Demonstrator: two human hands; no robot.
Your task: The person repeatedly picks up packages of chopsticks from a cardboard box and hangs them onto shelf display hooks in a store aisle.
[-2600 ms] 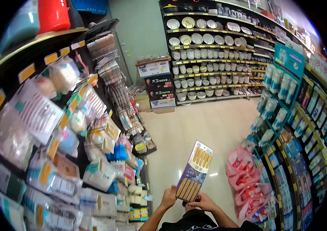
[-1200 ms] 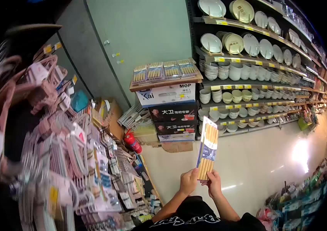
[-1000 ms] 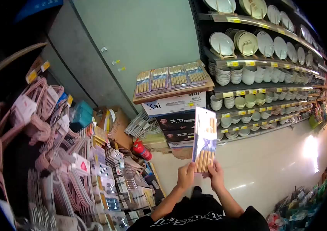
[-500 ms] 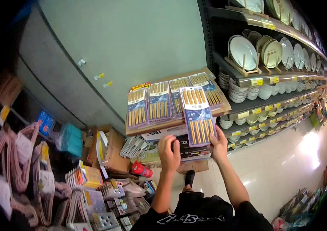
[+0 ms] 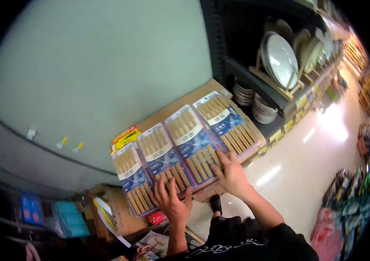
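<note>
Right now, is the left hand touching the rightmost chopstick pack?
Apart: the head view shows another pack between the left hand and the rightmost pack.

Through my head view, four packs (image 5: 185, 135) lay side by side on the cardboard (image 5: 163, 112), left edge to right, a sign (image 5: 125, 138) behind the first at the back-left corner. At the front edge, my left hand (image 5: 174, 204) was over the second pack, my right hand (image 5: 232, 176) on the third. Beyond the right edge, plates (image 5: 282, 60) stood above bowls (image 5: 265, 111); below the front-left corner, a carton (image 5: 126, 213) sat left of an extinguisher (image 5: 156, 218).
</note>
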